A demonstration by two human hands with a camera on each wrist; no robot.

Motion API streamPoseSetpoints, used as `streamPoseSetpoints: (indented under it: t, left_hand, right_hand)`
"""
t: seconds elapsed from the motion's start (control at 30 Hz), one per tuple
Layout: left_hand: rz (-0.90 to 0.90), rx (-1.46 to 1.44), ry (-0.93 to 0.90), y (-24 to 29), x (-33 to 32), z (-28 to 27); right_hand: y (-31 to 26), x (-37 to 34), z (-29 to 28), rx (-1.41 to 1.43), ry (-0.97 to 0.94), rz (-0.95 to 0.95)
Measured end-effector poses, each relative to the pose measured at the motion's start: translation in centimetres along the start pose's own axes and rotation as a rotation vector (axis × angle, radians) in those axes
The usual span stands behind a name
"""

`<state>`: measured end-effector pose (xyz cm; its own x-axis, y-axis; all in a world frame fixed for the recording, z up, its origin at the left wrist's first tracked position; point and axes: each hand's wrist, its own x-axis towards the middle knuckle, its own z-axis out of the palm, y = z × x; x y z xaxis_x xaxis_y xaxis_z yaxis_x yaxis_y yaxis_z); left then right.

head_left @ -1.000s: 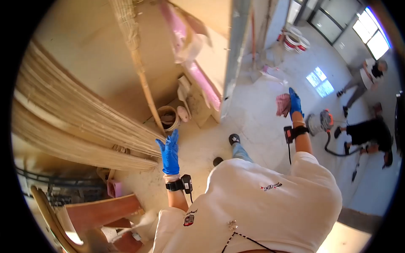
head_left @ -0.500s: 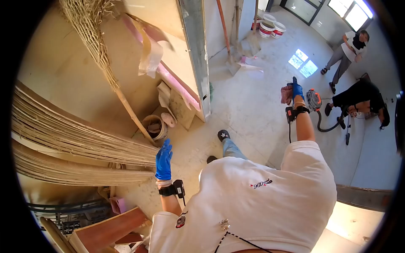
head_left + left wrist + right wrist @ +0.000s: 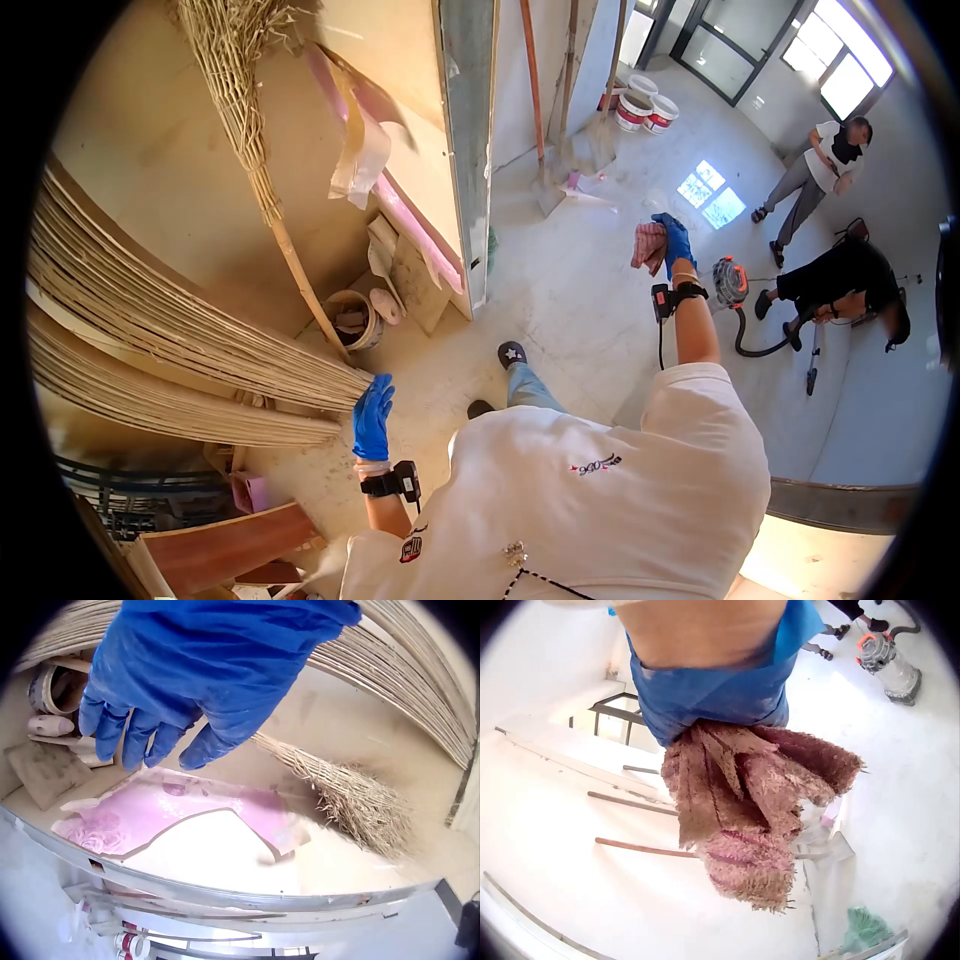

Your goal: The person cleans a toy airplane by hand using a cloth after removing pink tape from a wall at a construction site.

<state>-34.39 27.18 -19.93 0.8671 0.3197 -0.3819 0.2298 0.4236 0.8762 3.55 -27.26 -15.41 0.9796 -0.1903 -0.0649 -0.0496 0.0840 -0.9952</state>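
My right hand (image 3: pixel 674 240), in a blue glove, grips a bunched pink cloth (image 3: pixel 649 247); in the right wrist view the dirty cloth (image 3: pixel 742 802) hangs in folds from the gloved hand (image 3: pixel 712 694). My left hand (image 3: pixel 372 416), also gloved in blue, is beside the ends of the stacked boards (image 3: pixel 200 330) and holds nothing. The left wrist view shows that hand (image 3: pixel 195 675) with its fingers extended, slightly bent, in front of the boards and a straw broom (image 3: pixel 352 799). Whether it touches the boards, I cannot tell.
A bucket (image 3: pixel 355 318) stands by the broom handle. Shovels (image 3: pixel 548 190) lean at the wall, with paint buckets (image 3: pixel 633 110) behind. At the right are a vacuum (image 3: pixel 731 283), a standing person (image 3: pixel 820 170) and a bent-over person (image 3: pixel 840 280). A reddish-brown board (image 3: pixel 225 550) lies lower left.
The head view has shifted. The left hand's spread fingers have drawn closer together, and it appears lower in view. The right hand still grips the cloth, its fingers more bent than before.
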Motion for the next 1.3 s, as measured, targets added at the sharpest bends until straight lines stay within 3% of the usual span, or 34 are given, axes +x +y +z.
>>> streamPoseSetpoints:
  t: [0.1, 0.2, 0.3, 0.37, 0.47, 0.53, 0.57, 0.63, 0.67, 0.73, 0.8, 0.87, 0.93, 1.0, 1.03, 1.07, 1.1, 1.13, 1.2, 1.23, 1.3]
  left_hand:
    - [-0.006, 0.025, -0.035, 0.3, 0.7, 1.2]
    - [0.011, 0.077, -0.099, 1.4, 1.8, 4.1]
    - [0.058, 0.07, -0.222, 2.6, 3.2, 7.2]
    - [0.111, 0.146, -0.304, 3.7, 4.6, 9.8]
    - [0.214, 0.231, -0.485, 6.0, 5.9, 15.6]
    - [0.276, 0.242, -0.613, 7.8, 6.2, 20.5]
    - [0.282, 0.242, -0.644, 8.4, 6.3, 23.0]
    - [0.69, 0.596, -0.609, 9.1, 6.6, 27.9]
    - [0.696, 0.592, -0.627, 9.6, 6.4, 30.0]
    - [1.099, 0.66, -0.626, 10.3, 6.0, 33.9]
    - [0.897, 0.587, -0.752, 9.7, 5.8, 36.4]
    - [0.868, 0.716, -0.791, 10.0, 6.0, 37.7]
    - [0.911, 0.502, -0.789, 9.5, 7.4, 38.8]
    - [0.873, 0.401, -0.829, 9.6, 8.4, 40.0]
    - [0.711, 0.277, -0.789, 10.0, 9.3, 40.6]
    - [0.548, 0.157, -0.744, 10.5, 10.2, 41.2]
    - [0.414, 0.237, -0.755, 11.9, 10.5, 41.9]
    - [0.414, 0.234, -0.759, 11.6, 10.9, 42.7]
    - [0.576, 0.175, -0.907, 10.6, 10.9, 45.3]
    - [0.636, 0.215, -0.912, 10.1, 10.4, 46.4]
    - [0.53, 0.246, -0.956, 10.3, 10.3, 47.7]
  right_hand:
    - [0.9, 1.2, -0.7, 0.046, 0.049, -0.021]
    - [-1.2, 0.2, 0.2, -0.033, 0.07, 0.079]
    - [-2.3, -0.6, 0.6, -0.015, -0.021, 0.077]
    - [-5.9, -3.7, 2.5, 0.034, -0.403, 0.044]
    - [-8.0, -6.0, 4.1, -0.079, -0.49, 0.019]
    - [-7.9, -6.6, 4.5, -0.137, -0.442, 0.162]
    - [-8.8, -8.0, 5.3, -0.181, -0.523, 0.125]
    - [-10.9, -11.0, 7.1, -0.341, -0.662, 0.087]
    - [-11.8, -12.3, 7.8, -0.457, -0.722, 0.089]
    - [-13.5, -14.9, 8.9, -0.565, -0.853, 0.096]
    - [-13.3, -15.9, 8.4, -0.625, -0.894, -0.098]
    - [-14.8, -16.6, 7.6, -0.793, -0.893, 0.056]
    - [-15.8, -17.0, 6.6, -0.745, -0.843, 0.103]
    - [-14.5, -16.1, 3.4, -0.454, -0.846, -0.055]
    - [-14.7, -16.3, 3.0, 0.021, -0.906, -0.455]
    - [-16.6, -16.5, 1.6, -0.472, -0.452, 0.127]
    - [-17.2, -16.6, 1.7, -0.476, -0.332, -0.004]
    - [-17.4, -16.6, 2.0, -0.481, -0.213, -0.133]
    - [-16.6, -14.9, 3.4, -0.479, -0.236, -0.534]
    - [-16.6, -14.0, 3.8, -0.605, -0.22, -0.636]
    - [-16.8, -12.8, 4.1, -0.624, -0.179, -0.513]
